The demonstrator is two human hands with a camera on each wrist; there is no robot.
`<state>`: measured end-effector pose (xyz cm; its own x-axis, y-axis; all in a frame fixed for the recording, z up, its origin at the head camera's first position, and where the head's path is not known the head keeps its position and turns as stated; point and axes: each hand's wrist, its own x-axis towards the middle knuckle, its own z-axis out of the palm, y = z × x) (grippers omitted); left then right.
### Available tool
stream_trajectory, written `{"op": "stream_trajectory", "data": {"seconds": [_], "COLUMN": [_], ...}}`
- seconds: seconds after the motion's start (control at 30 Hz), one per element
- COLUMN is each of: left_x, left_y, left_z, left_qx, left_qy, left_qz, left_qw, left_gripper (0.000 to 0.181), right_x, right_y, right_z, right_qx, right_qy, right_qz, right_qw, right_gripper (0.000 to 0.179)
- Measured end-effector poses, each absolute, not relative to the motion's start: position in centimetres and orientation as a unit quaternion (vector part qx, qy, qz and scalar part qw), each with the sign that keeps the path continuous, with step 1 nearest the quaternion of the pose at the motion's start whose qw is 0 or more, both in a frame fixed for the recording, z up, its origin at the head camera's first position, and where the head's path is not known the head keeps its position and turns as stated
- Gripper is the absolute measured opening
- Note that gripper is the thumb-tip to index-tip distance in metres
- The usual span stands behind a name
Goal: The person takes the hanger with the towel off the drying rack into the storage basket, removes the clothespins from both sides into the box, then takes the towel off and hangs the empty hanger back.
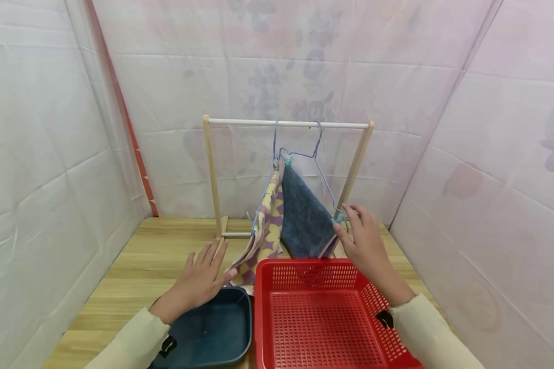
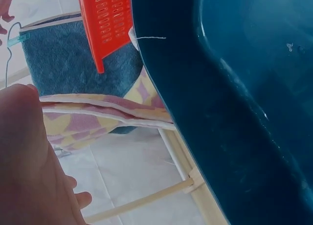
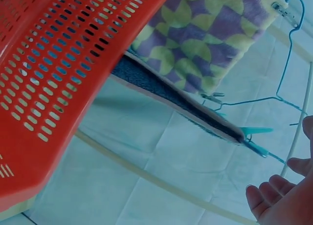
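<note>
Two towels hang from thin blue wire hangers on a small rack. The dark blue towel (image 1: 304,215) is held by a teal clip (image 1: 289,161) at its top and another teal clip (image 3: 255,147) at its right corner. Beside that right corner is my right hand (image 1: 367,246), its fingers loosely bent and apart from the clip in the right wrist view. The yellow and purple patterned towel (image 1: 272,215) hangs at the left, edge-on in the head view. My left hand (image 1: 196,284) hovers with fingers spread, its thumb close to that towel's lower edge.
The wooden rack's white bar (image 1: 249,122) carries both hangers. In front stand a red perforated basket (image 1: 261,318) at right and a dark blue basin (image 1: 212,333) at left, below my left forearm. White sheeting (image 1: 166,92) encloses the wooden table (image 1: 124,277) at back and sides.
</note>
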<state>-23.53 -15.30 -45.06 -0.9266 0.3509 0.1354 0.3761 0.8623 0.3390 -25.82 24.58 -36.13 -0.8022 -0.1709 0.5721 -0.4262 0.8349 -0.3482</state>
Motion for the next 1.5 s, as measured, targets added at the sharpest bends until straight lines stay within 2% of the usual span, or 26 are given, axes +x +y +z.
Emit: {"op": "stream_trajectory", "data": {"seconds": [0.23,0.53,0.83,1.07,1.5], "left_x": [-23.4,-23.2,-23.2,-22.9,-22.7], "left_y": [-15.1,-15.3,-15.5,-16.3,-16.2], "left_z": [-45.0,-45.1,-45.7,-45.8,-45.8], "left_qx": [-0.186,-0.189,-0.182,-0.172,-0.171], "left_qy": [-0.965,-0.963,-0.966,-0.969,-0.969], "left_qz": [-0.179,-0.188,-0.181,-0.176,-0.177], "left_qw": [0.036,0.036,0.023,0.018,-0.003], "left_gripper": [0.088,0.084,0.083,0.083,0.081], "right_x": [-26.4,-27.0,-27.2,-27.9,-27.8], "right_y": [25.2,24.9,24.7,24.3,25.1], "right_z": [-36.5,-37.4,-38.1,-38.4,-38.8], "right_qx": [0.125,0.091,0.073,0.067,0.051], "right_qy": [-0.925,-0.933,-0.931,-0.922,-0.922], "right_qz": [0.267,0.271,0.279,0.320,0.291], "right_qw": [0.238,0.219,0.225,0.209,0.250], "right_gripper": [0.056,0.038,0.042,0.043,0.040]}}
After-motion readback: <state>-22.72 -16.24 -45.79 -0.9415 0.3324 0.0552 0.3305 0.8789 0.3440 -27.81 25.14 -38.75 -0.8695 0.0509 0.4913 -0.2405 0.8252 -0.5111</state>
